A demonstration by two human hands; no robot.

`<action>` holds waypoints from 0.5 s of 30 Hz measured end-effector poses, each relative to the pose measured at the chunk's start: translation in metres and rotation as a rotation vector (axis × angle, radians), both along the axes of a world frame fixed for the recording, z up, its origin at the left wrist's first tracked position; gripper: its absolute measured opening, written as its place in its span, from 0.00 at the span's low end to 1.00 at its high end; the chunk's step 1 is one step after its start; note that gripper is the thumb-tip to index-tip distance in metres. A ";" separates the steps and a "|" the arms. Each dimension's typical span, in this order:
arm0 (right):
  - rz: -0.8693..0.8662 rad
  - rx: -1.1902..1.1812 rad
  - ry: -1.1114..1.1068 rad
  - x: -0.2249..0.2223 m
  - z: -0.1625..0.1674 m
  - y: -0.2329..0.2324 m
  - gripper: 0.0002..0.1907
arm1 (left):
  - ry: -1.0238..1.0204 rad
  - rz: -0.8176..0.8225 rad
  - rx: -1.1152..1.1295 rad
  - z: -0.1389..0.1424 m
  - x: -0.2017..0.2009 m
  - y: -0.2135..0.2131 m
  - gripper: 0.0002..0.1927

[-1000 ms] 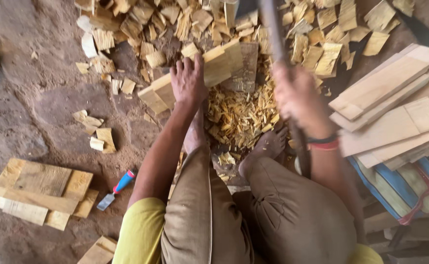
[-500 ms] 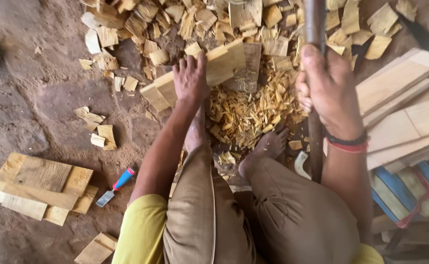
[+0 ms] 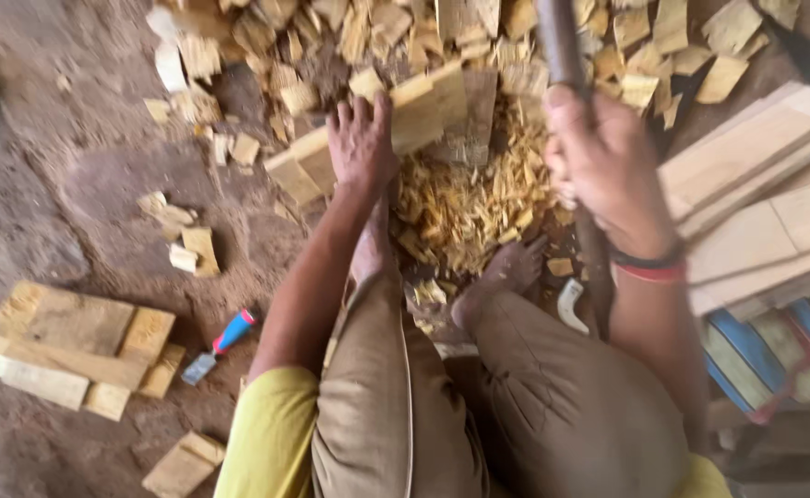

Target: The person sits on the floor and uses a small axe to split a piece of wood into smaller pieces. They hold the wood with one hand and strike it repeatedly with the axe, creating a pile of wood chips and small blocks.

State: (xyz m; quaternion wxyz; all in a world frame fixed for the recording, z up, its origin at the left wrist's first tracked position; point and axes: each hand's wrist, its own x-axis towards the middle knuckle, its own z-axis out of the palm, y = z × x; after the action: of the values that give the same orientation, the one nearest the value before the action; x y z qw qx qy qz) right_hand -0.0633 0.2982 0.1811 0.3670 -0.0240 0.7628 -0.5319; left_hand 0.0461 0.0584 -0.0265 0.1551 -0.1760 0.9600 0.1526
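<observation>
Head view, as we log it:
- Left hand (image 3: 361,138): our palm lies flat, fingers spread, on a wooden plank (image 3: 382,129) whose long axis runs lower-left to upper-right over the wood chips (image 3: 465,207).
- Right hand (image 3: 603,166): our fist is clenched round a dark tool handle (image 3: 560,41), held near-upright, just right of the plank.

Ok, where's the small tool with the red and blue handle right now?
In the head view, the red-and-blue-handled tool lies on the dirt floor, outside the left forearm, between the stack of wood blocks and the person's left knee.
</observation>
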 end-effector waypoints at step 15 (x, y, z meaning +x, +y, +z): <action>-0.008 0.054 -0.163 0.011 -0.034 0.006 0.14 | 0.301 -0.074 -0.196 -0.017 0.001 0.000 0.51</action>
State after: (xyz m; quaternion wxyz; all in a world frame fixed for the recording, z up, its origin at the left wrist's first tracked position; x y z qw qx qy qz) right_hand -0.0522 0.3044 0.1468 0.4262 0.0321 0.7446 -0.5127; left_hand 0.0469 0.0584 -0.0432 -0.0024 -0.1299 0.9885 0.0772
